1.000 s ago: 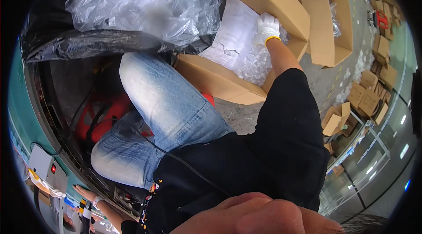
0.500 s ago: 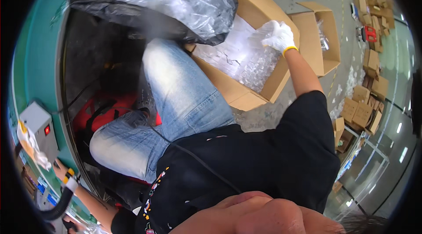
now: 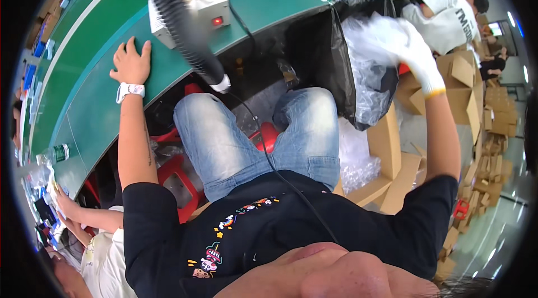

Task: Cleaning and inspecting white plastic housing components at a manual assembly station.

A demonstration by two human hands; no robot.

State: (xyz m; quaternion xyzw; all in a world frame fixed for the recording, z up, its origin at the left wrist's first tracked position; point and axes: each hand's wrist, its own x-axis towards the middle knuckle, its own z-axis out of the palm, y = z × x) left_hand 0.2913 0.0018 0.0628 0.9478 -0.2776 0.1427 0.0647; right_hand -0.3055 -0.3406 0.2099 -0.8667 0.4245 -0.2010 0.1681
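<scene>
On the green tabletop (image 3: 95, 91), my bare left hand (image 3: 132, 64) lies flat with its fingers spread and holds nothing. My right hand (image 3: 413, 54), in a white glove with a yellow cuff edge, is over the mouth of a black plastic bag (image 3: 343, 68). That hand is smeared by motion, so its grip does not show. Crumpled clear plastic film (image 3: 365, 93) fills the bag right beneath it. Below the bag is an open cardboard box (image 3: 384, 135), partly hidden, with more clear plastic (image 3: 356, 166) inside.
A black ribbed hose (image 3: 178, 21) hangs before a white boxy device (image 3: 200, 7) with a lit red switch. Co-workers sit at lower left (image 3: 103, 253) and upper right (image 3: 448, 18). Cardboard boxes (image 3: 499, 107) are piled along the right. A bottle (image 3: 56, 154) lies on the table.
My right hand has moved from the cardboard box to the black bag. The view has turned toward the table, and my left hand now shows flat on it.
</scene>
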